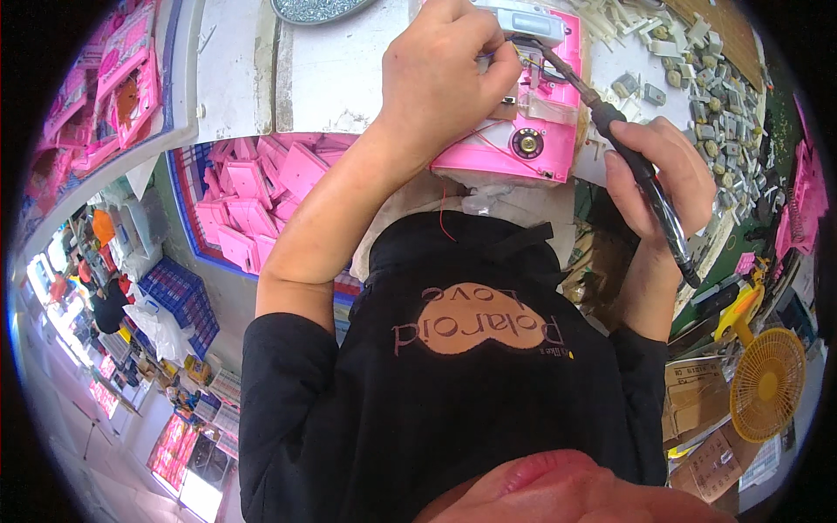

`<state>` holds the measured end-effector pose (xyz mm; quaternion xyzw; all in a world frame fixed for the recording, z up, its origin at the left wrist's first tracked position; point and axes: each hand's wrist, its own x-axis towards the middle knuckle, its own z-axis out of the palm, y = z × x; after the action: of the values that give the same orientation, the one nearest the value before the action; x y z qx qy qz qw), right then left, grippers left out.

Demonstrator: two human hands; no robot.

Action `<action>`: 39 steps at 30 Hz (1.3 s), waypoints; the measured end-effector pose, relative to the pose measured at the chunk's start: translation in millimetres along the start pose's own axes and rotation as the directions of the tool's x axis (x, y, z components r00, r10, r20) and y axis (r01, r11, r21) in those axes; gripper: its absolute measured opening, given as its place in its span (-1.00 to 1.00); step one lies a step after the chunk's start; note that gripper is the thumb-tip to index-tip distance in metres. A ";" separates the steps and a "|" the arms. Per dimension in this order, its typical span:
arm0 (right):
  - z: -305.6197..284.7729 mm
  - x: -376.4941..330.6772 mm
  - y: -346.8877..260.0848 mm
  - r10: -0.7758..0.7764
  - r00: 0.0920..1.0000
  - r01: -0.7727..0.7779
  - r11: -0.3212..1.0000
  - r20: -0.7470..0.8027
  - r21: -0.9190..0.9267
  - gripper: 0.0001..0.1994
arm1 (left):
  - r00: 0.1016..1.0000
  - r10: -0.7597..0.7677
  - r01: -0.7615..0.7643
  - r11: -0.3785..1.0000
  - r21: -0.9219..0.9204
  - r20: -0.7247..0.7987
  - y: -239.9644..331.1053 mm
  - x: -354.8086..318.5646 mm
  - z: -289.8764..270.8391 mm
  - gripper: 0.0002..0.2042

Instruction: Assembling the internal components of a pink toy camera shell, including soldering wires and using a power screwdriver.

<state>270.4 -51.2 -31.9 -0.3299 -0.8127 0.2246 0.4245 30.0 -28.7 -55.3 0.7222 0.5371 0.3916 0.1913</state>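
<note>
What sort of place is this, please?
Likely an assembly workshop: the right hand holds a soldering iron at a pink casing, near heaped grey parts and a blue crate of pink parts.

A yellow fan (pixel 768 384) stands at the lower right of the frame, just beside cardboard boxes (pixel 695 397). At the top, left of centre, sits a round dish (pixel 301 22) of small metal pieces. Blue baskets (pixel 181 296) and a white bag (pixel 155 329) show at left.

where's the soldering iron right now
In the head view, the soldering iron is right of centre, near the top, held in the right hand; its tip reaches over the pink casing, beside the left hand.
</note>
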 end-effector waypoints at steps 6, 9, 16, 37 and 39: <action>-5.8 -3.6 -4.8 0.009 1.000 -0.009 1.000 -0.024 -0.003 -0.69 | 1.000 0.009 -0.009 1.000 0.001 -0.014 -6.6 -2.5 4.3 -0.89; -7.6 -6.5 -4.3 0.014 0.999 -0.014 1.000 -0.033 -0.007 -0.68 | 1.000 -0.026 0.026 1.000 -0.008 -0.002 -1.7 -2.2 2.5 -0.88; -13.1 -10.4 -4.2 0.014 0.997 -0.016 1.000 -0.071 -0.024 -0.67 | 1.000 -0.002 0.003 1.000 0.013 -0.028 0.3 -3.6 1.7 -0.88; 4.0 13.4 0.5 0.012 0.998 -0.008 0.998 0.054 -0.068 -0.69 | 1.000 -0.002 0.002 1.000 0.009 0.009 -2.6 -1.2 1.5 -0.91; 6.7 12.5 1.3 0.011 0.999 -0.008 0.998 0.042 -0.062 -0.70 | 1.000 -0.024 0.024 1.000 0.000 0.014 0.6 -0.7 0.9 -0.91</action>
<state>260.0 -41.8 -29.6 -0.3419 -0.8264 0.2083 0.3959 31.0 -29.5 -55.7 0.7185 0.5443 0.3843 0.1996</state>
